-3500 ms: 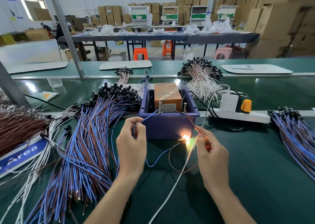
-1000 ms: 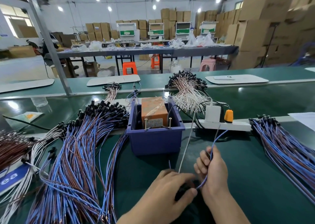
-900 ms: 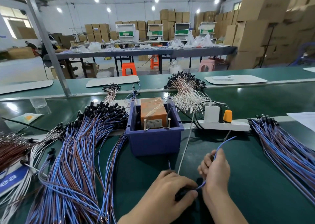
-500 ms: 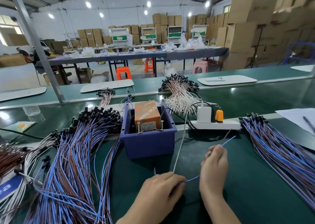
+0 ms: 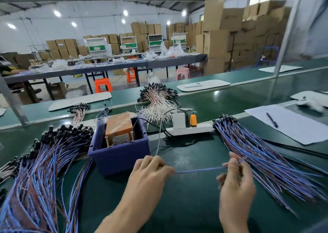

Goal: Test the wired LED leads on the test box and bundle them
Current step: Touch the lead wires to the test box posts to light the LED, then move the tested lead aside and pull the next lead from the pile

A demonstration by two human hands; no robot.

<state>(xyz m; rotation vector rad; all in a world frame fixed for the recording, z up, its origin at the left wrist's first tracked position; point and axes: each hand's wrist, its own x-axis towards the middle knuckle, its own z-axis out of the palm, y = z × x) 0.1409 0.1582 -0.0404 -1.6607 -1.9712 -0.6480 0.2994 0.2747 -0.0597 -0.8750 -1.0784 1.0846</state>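
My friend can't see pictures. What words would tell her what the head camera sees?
The left hand and the right hand hold one thin blue wire stretched between them above a green table. Behind them sits a blue box with an orange block inside. The left heap and the right heap of blue and brown wires lie beside it.

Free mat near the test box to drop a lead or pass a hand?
Bare green mat between left hand and right hand, under the stretched lead; also between test box and right wire pile, before the power strip. Crowded: left wire pile.
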